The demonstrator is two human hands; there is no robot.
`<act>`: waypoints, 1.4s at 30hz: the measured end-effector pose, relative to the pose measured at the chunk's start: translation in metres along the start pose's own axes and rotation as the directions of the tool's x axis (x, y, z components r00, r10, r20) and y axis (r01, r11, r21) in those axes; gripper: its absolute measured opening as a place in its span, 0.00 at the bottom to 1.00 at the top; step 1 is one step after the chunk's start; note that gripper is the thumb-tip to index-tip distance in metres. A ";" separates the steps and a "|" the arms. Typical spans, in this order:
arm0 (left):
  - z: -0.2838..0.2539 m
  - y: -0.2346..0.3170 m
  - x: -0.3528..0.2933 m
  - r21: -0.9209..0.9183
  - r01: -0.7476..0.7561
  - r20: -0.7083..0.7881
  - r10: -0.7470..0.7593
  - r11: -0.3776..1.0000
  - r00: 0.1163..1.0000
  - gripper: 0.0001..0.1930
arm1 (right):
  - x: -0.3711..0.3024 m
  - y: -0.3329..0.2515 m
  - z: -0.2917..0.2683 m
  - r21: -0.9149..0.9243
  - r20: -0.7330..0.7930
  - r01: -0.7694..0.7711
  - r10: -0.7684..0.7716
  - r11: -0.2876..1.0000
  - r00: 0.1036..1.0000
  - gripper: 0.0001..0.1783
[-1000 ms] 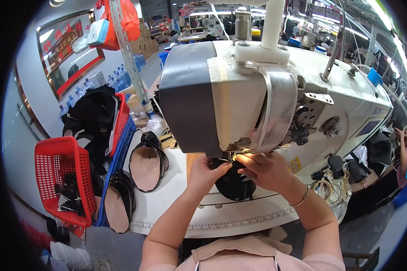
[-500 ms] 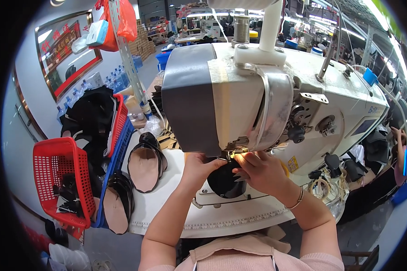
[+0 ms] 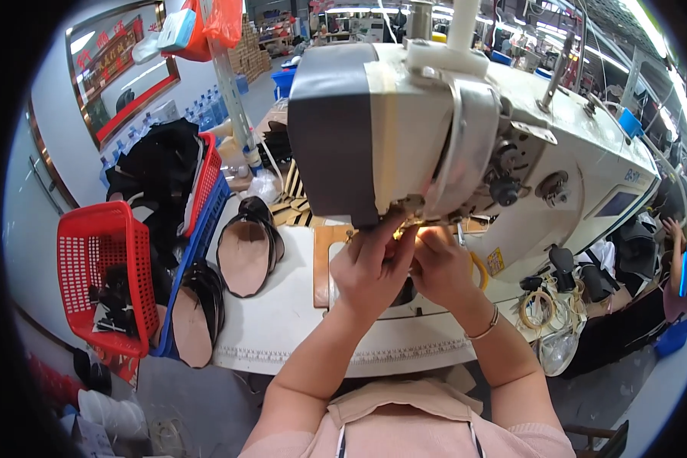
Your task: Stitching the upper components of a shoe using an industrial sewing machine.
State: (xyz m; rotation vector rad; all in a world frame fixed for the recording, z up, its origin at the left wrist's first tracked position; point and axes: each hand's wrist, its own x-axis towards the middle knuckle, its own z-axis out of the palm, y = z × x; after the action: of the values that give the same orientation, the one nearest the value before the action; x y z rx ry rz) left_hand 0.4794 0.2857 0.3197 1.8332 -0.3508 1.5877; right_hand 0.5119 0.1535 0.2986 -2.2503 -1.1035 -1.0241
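Observation:
Both my hands are close together beneath the head of a white sewing machine [image 3: 412, 114], around its lit needle area. My left hand [image 3: 370, 263] reaches up with index finger and thumb bent together at the needle. Beside it my right hand [image 3: 444, 267] has its fingers curled and pinched. What either set of fingertips holds is too small or hidden to make out. A glossy black piece [image 3: 408, 293] shows between and below my hands on the machine bed; most of it is covered by them.
At left on the white table [image 3: 282, 305] stand black shoe uppers with beige soles [image 3: 246, 258]. Red basket [image 3: 103, 282] and blue basket [image 3: 177, 305] hold black pieces. Tape rolls [image 3: 538, 309] lie right of the machine. Another person's arm [image 3: 675, 252] shows far right.
My left hand has moved right and up to the needle, off the black piece. My right hand has closed in near the needle, covering more of that piece. The view has shifted slightly.

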 end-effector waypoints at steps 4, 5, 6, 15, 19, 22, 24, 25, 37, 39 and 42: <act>0.017 0.006 -0.005 -0.041 0.093 -0.136 -0.098 0.995 0.986 0.10 | -0.003 0.004 0.012 0.069 -0.096 0.006 0.001 0.998 0.995 0.12; 0.016 0.010 -0.003 -0.028 0.109 -0.138 -0.112 0.994 0.984 0.09 | -0.005 0.003 0.012 0.069 -0.090 -0.022 0.029 0.997 0.996 0.12; 0.016 0.014 0.000 0.043 0.090 -0.163 -0.082 0.995 0.983 0.08 | -0.004 0.005 0.013 0.094 -0.128 -0.005 0.017 0.996 0.992 0.12; 0.028 0.025 0.001 0.016 0.245 -0.159 -0.240 0.969 0.958 0.05 | -0.010 0.003 0.020 0.183 -0.215 -0.013 0.052 0.983 0.975 0.12; 0.027 0.045 -0.001 -0.002 0.143 -0.033 -0.143 0.990 0.989 0.06 | -0.013 0.008 0.024 0.229 -0.215 -0.016 0.067 0.973 0.974 0.11; 0.021 0.031 -0.012 0.028 0.029 -0.205 -0.022 0.999 0.978 0.07 | -0.012 0.007 0.024 0.232 -0.250 -0.008 0.068 0.973 0.966 0.11; 0.019 0.025 -0.009 -0.044 0.118 -0.249 -0.125 0.992 0.960 0.08 | -0.012 0.006 0.026 0.223 -0.264 -0.027 0.087 0.974 0.961 0.11; 0.020 0.025 -0.006 -0.138 0.196 -0.263 -0.227 0.971 0.938 0.09 | -0.012 0.005 0.025 0.227 -0.268 -0.026 0.088 0.974 0.959 0.11; 0.025 0.025 -0.013 0.131 0.152 -0.240 -0.118 0.980 0.964 0.06 | -0.013 0.005 0.024 0.274 -0.274 -0.017 0.095 0.962 0.957 0.12; 0.024 0.024 -0.012 0.105 0.186 -0.244 -0.156 0.977 0.957 0.05 | -0.012 0.003 0.024 0.279 -0.277 -0.010 0.091 0.960 0.957 0.12; 0.024 0.019 -0.013 0.099 0.201 -0.189 -0.180 0.975 0.965 0.06 | -0.012 0.005 0.025 0.281 -0.286 -0.006 0.089 0.960 0.954 0.12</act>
State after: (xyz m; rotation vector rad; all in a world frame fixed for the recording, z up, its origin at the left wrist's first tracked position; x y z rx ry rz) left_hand 0.4829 0.2534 0.3128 1.7353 0.0012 1.6510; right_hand 0.5214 0.1608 0.2731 -1.8239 -0.9876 -1.0715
